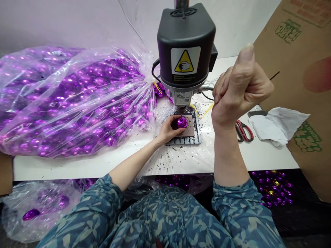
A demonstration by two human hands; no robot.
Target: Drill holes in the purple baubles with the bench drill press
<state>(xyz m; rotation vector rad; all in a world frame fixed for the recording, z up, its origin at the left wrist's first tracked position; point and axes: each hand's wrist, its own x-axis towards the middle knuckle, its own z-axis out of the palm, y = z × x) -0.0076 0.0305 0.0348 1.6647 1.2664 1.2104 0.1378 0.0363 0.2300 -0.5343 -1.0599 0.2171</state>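
Under the black drill press (186,38), my left hand (170,129) holds a shiny purple ball (182,122) between thumb and fingers. The ball rests on a flat board (190,130) that lies on the slotted metal base (198,137). The drill's lower end is directly above the ball; whether they touch is too small to tell. Raised to the right of the machine, my right hand (239,86) is closed in a fist around the machine's lever (274,76), of which only a thin dark end shows beyond the hand.
A large clear bag of purple balls (77,103) fills the left of the white table (77,167). Red-handled scissors (244,131) and crumpled white paper (276,124) lie at right, beside a cardboard box (292,62). More purple balls (275,189) sit below the table edge.
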